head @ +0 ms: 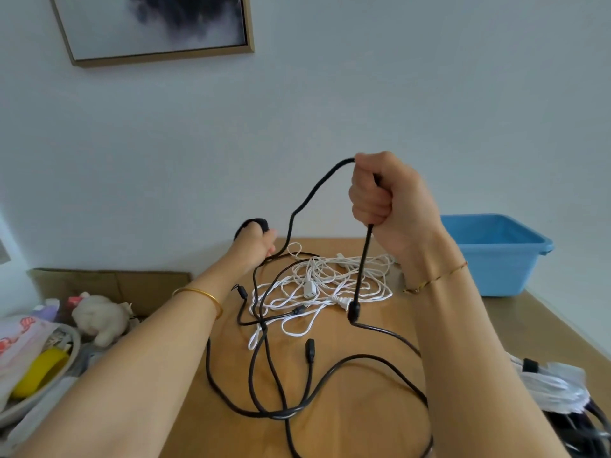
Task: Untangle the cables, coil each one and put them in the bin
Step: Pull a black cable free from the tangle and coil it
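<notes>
My right hand [386, 200] is raised above the table, fist closed around a thick black cable [312, 193]. One strand hangs from it straight down to a ferrite bead [353, 310]. The other arcs left toward my left hand [256, 241], which reaches far over the table and grips a dark bundle of the same black cable [253, 224]. More black cable loops lie on the near table [330, 368], with a black plug [310, 347]. A tangled white cable [317, 285] lies in a heap at the table's middle. The blue plastic bin [496, 252] stands at the far right.
The wooden table [363, 418] meets a white wall. A cardboard box [109, 285] with a plush toy [99, 317], a bag and a yellow item [39, 371] sits at the left. White plastic wrapping and dark cables [555, 388] lie at the right edge.
</notes>
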Tool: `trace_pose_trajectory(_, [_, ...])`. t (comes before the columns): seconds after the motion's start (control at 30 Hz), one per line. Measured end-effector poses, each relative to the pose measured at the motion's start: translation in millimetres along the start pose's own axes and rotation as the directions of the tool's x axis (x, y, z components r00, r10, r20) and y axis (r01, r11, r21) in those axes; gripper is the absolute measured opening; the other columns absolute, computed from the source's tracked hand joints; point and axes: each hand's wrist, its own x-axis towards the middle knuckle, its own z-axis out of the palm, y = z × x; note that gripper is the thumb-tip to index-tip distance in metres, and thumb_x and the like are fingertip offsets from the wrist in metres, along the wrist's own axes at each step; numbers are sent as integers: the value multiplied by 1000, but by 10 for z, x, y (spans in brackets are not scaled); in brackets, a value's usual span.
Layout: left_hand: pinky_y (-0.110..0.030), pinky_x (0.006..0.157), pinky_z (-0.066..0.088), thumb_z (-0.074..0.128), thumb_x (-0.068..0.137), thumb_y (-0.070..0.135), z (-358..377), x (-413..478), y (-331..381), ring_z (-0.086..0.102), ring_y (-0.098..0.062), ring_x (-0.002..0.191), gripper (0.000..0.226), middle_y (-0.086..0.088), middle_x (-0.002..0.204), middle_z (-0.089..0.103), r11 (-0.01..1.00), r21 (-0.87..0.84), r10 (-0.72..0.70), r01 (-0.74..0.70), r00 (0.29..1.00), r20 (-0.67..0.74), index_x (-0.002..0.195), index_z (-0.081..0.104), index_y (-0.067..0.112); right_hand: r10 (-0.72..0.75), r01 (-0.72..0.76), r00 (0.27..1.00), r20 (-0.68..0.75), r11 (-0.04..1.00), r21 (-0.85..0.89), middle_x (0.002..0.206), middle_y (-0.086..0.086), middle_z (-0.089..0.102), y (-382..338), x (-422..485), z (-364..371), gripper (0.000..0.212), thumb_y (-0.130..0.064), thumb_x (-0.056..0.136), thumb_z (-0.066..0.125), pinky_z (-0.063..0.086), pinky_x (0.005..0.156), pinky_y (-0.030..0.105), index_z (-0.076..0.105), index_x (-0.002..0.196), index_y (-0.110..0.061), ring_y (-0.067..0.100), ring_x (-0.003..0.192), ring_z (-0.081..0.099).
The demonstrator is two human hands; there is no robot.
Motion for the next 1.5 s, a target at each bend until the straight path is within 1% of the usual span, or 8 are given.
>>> trace_pose_trajectory(0.37, [-29,63,53,30,102,37,-85,-357,333,55,-16,54,58,-4,49,52,924,-341,187,173,574,797,97,59,-14,-98,181,918,-384,966,186,45,-9,31,66,393,-484,27,-27,99,44,12,38,18,64,93,-10,5,39,17])
trace_pose_trajectory(0.63, [-21,61,55,52,97,24,-270,-325,392,52,-2,41,43,6,56,59,563,-668,680,486,187,709,115,58,-14,123,76,771,-625,956,282,40,-10,26,651,337,-814,29,-27,99,45,14,34,18,62,81,-12,4,34,16])
trace_pose_trajectory(0.73, [-26,63,55,48,96,12,-337,-276,492,49,-7,41,36,-1,58,62,312,-748,780,586,292,553,115,55,-18,245,-65,689,-682,958,278,37,-10,25,856,262,-790,31,-25,98,47,14,33,17,55,70,-13,5,31,16])
trace_pose_trajectory(0.87, [-22,63,55,58,87,24,-404,-264,635,47,-5,38,42,4,52,50,81,-911,591,404,717,371,105,61,-15,376,-264,637,-673,926,268,37,-10,32,1047,152,-689,31,-25,96,51,17,32,16,55,67,-13,5,31,20])
trace_pose_trajectory(1.03, [-39,80,57,43,100,20,-424,-167,859,56,-11,53,30,-8,67,57,-182,-972,269,145,959,93,117,43,-5,401,-549,750,-526,821,-157,49,-6,40,1147,-58,-408,26,-30,94,56,24,35,19,67,82,-9,6,37,25])
trace_pose_trajectory(1.23, [-37,85,55,45,101,14,-273,-3,853,69,-16,64,26,-7,62,70,361,-931,90,-52,996,-21,81,54,1,338,-398,915,-221,660,-637,44,-7,36,917,-157,-91,43,-36,97,47,23,39,17,71,75,-8,8,37,22])
trace_pose_trajectory(1.37, [-36,95,47,45,101,22,-135,-53,710,70,-19,79,37,-4,72,73,875,-430,237,-222,971,-20,73,65,9,157,-259,965,-209,662,-703,51,3,40,739,-71,-31,33,-26,93,53,29,49,24,70,76,-4,12,42,28])
trace_pose_trajectory(1.5, [-27,67,45,48,98,26,-120,-192,771,62,-9,62,40,-3,66,69,929,98,354,-357,934,48,63,60,13,15,-153,983,-183,613,-775,62,11,47,669,5,-65,27,-24,84,62,30,57,33,68,81,3,20,57,37])
